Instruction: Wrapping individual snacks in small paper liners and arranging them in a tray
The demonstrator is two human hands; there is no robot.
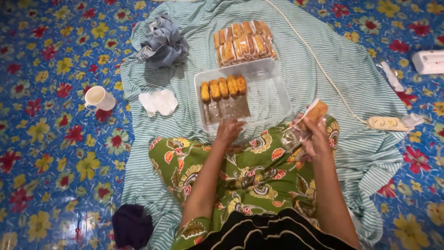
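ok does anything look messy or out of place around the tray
Mostly tidy. The grey cloth lies crumpled in a heap on the striped sheet, and a white cord trails across the sheet beside the tray. The snacks inside sit in a neat row.

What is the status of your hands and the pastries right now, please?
Left hand on clear tray rim. Right hand holds one wrapped pastry. Five pastries lined in tray. Nothing blocking.

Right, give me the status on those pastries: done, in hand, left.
Done: five golden pastries lie in a row across the back of the clear tray. In hand: the right hand holds one pastry in clear wrap; the left hand rests at the tray's front edge. Left: most of the tray is bare, and a wrapped stack waits behind it.
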